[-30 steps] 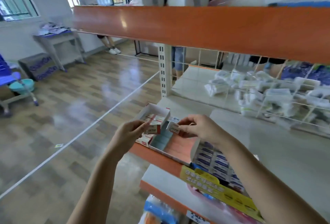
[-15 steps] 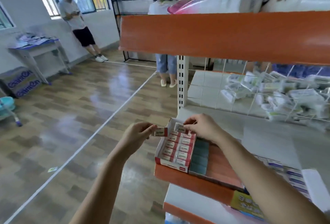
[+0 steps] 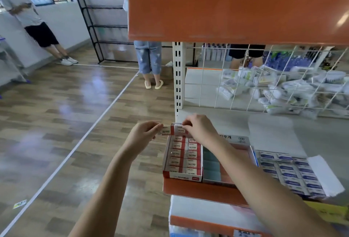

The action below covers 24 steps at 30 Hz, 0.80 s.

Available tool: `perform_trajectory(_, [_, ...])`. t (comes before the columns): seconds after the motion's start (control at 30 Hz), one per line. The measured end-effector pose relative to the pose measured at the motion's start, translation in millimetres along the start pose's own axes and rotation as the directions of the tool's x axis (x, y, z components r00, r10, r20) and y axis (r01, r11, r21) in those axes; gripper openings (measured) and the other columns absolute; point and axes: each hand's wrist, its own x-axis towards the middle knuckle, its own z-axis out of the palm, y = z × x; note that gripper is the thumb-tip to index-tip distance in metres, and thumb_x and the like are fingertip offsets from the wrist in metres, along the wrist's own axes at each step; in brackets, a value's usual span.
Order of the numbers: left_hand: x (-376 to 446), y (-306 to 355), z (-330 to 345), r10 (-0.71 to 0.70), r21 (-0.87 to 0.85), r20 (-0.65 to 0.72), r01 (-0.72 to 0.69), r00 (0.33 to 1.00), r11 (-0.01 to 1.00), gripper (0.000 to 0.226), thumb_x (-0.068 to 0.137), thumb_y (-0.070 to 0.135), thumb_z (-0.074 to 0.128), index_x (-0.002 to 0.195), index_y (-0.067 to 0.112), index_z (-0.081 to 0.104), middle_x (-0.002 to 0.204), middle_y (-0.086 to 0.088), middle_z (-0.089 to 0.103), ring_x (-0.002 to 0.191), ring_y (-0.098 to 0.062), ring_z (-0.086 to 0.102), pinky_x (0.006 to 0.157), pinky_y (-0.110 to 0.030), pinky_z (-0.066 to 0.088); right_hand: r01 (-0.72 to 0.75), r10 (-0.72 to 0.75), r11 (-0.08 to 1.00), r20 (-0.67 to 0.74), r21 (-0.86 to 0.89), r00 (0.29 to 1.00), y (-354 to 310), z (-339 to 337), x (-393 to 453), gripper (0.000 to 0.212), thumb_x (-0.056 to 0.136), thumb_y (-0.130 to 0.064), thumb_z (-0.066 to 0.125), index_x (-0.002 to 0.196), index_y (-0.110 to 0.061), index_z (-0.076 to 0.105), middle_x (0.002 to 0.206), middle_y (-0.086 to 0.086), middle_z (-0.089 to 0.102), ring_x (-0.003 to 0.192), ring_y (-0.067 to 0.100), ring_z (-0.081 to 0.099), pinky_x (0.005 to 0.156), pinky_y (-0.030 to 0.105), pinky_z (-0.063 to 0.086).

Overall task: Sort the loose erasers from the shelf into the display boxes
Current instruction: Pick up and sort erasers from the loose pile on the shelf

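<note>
A red-and-white display box (image 3: 182, 176) sits at the left end of the orange-edged shelf, filled with two columns of red-sleeved erasers. My left hand (image 3: 140, 136) pinches one red-and-white eraser (image 3: 167, 130) just above the box's far left corner. My right hand (image 3: 200, 130) pinches a second eraser (image 3: 180, 130) right beside it, over the box's far end. Next to this box lies a box with teal erasers (image 3: 211, 167). Further right a box of blue-labelled erasers (image 3: 289, 172) lies open.
A white wire grid (image 3: 264, 78) backs the shelf, with wrapped white packs piled behind it. An orange upper shelf (image 3: 236, 14) hangs overhead. Three people stand on the wooden floor beyond, one in jeans (image 3: 149, 57) close to the shelf post (image 3: 178, 78).
The view has swung right and closer to the shelf. Both hands have brought their erasers together, now side by side at the far end of the red box.
</note>
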Motion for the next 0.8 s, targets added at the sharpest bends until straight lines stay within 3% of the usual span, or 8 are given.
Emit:
perform_trajectory(0.2, [7, -15, -6, -0.004, 0.0, -0.002, 0.004, 1.0, 1.0, 0.012, 0.091, 0.027, 0.056, 0.086, 0.026, 0.067, 0.068, 0.002, 0.062, 0.061, -0.009, 0.051, 0.064, -0.026, 0.043, 0.044, -0.047, 0.995, -0.032, -0.088, 0.998, -6, 15, 2, 0.015, 0.088, -0.015, 0.061, 0.098, -0.005, 0.068, 0.103, 0.007, 0.061, 0.092, 0.02, 0.06, 0.086, 0.027, 0.049])
perform_trajectory(0.5, [13, -22, -10, 0.0, -0.057, 0.011, 0.001, 1.0, 0.998, 0.012, 0.091, 0.026, 0.056, 0.09, 0.024, 0.067, 0.07, 0.006, 0.064, 0.063, -0.008, 0.052, 0.062, -0.02, 0.044, 0.039, -0.042, 0.999, -0.06, -0.037, 0.997, -4, 10, 1, 0.012, 0.087, -0.015, 0.063, 0.096, -0.008, 0.068, 0.099, 0.005, 0.066, 0.089, 0.017, 0.06, 0.086, 0.027, 0.049])
perform_trajectory(0.63, [14, -20, -10, 0.004, -0.049, 0.025, -0.003, 1.0, 0.999, 0.012, 0.091, 0.026, 0.056, 0.091, 0.023, 0.067, 0.07, 0.005, 0.064, 0.064, -0.008, 0.052, 0.062, -0.02, 0.043, -0.043, 0.039, 0.992, 0.039, 0.115, 0.998, -1, -2, -1, 0.008, 0.086, -0.015, 0.064, 0.093, -0.015, 0.069, 0.093, 0.0, 0.068, 0.081, 0.01, 0.06, 0.071, 0.017, 0.048])
perform_trajectory(0.8, [17, -19, -5, 0.005, -0.033, 0.035, -0.003, 0.999, 0.999, 0.011, 0.091, 0.027, 0.055, 0.088, 0.024, 0.065, 0.07, 0.003, 0.062, 0.064, -0.008, 0.051, 0.062, -0.018, 0.043, -0.076, 0.065, 0.99, 0.088, 0.119, 0.994, 1, 1, -6, 0.01, 0.088, -0.017, 0.062, 0.096, -0.015, 0.068, 0.096, 0.0, 0.067, 0.082, 0.009, 0.059, 0.065, 0.01, 0.042])
